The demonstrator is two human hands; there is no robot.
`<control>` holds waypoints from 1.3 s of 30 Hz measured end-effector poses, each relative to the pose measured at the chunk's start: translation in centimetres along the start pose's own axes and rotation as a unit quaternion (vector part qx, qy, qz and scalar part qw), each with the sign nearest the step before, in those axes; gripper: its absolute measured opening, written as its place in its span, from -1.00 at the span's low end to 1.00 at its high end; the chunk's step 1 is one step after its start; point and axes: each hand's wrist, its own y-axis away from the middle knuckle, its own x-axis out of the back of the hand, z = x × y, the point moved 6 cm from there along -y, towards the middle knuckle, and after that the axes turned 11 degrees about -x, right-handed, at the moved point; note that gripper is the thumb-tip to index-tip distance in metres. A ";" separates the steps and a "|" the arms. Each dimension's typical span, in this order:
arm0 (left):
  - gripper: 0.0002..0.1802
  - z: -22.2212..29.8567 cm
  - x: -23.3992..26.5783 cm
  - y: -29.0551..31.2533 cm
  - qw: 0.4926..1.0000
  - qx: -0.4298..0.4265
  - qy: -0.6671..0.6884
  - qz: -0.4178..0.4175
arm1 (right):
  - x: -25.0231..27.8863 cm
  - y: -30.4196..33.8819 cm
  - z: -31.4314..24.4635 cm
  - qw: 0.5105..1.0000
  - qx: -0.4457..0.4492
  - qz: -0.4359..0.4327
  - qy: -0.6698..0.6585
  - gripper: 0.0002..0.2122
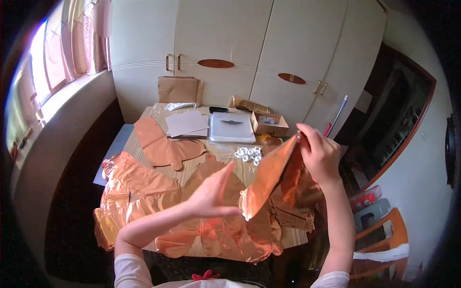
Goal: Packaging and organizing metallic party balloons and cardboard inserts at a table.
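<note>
My right hand (321, 156) is raised at the right of the table, pinching the upper corner of a flat copper-coloured foil balloon (270, 175). The balloon hangs down from the fingers, folded, with a dark gap between its layers. To its left is my left hand (209, 196), its thumb and fingers spread apart. The thumb tip comes close to the balloon's lower corner; no grip on it shows. Beneath both hands lie several more deflated foil balloons (144, 180), overlapping and crinkled. A separate matte one (156, 141) rests farther back on the left.
The wooden table (223, 165) also holds white ring-shaped rolls (248, 154), a translucent white case (233, 128), white sheets (186, 124), a black object (219, 110) and an open cardboard box (270, 126). Cabinets (216, 33) stand behind; a wooden chair (391, 230) is at the right.
</note>
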 end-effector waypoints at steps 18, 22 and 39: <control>-0.92 -7.3 -3.6 -4.3 0.945 -0.019 -0.272 0.180 | 3.0 2.0 -3.4 0.978 0.176 0.053 0.102 -0.68; -0.84 -9.1 -0.7 -3.2 0.942 0.000 -0.271 0.201 | 2.5 6.4 -6.7 0.965 0.242 -0.030 0.092 -0.85; -0.88 -13.1 -4.2 7.0 0.942 -0.038 -0.334 0.004 | -2.7 23.1 -19.8 0.970 0.132 -0.147 -0.145 -0.94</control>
